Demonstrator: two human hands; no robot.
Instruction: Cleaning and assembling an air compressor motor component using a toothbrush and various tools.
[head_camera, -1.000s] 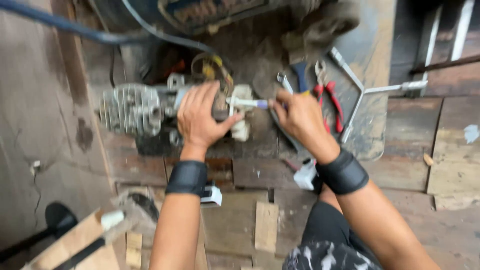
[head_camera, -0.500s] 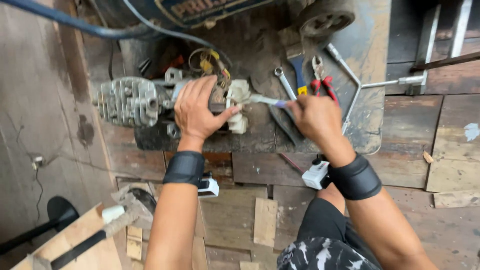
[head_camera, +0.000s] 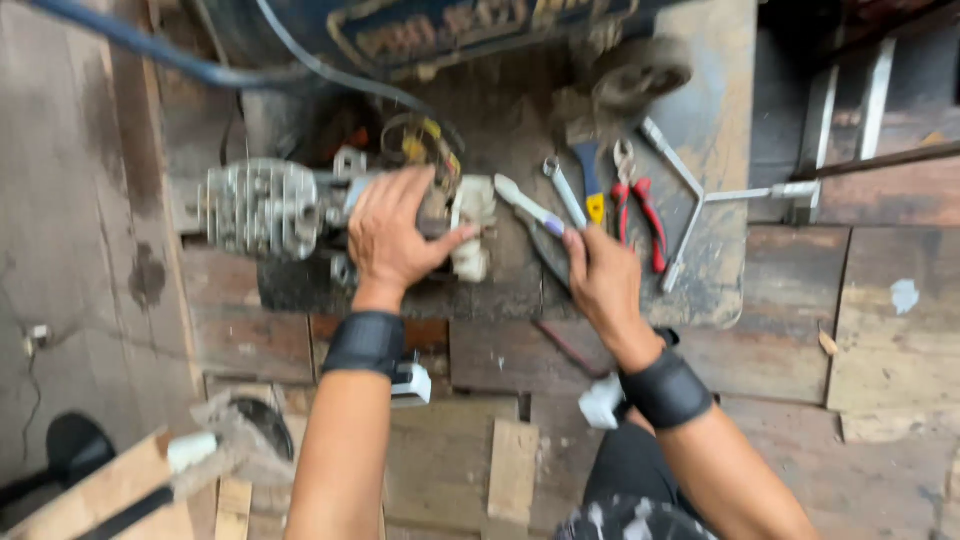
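The right hand is gripping a pale-handled tool in closed fingers, its tip angling up-left. The left hand is pressing spread fingers onto the small engine. Beyond, red-handled pliers are lying among wrenches.

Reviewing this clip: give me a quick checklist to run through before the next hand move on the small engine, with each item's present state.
1. Left hand steadying the small engine: ok, it rests on top of it.
2. Right hand gripping the toothbrush-like tool: ok, fingers closed around the handle.
3. Tool tip touching the engine: cannot tell, the picture is blurred.
4. Wrench and red-handled pliers lying beside the right hand: ok.
5. Engine sitting flat on the wooden floor: cannot tell, its underside is hidden.
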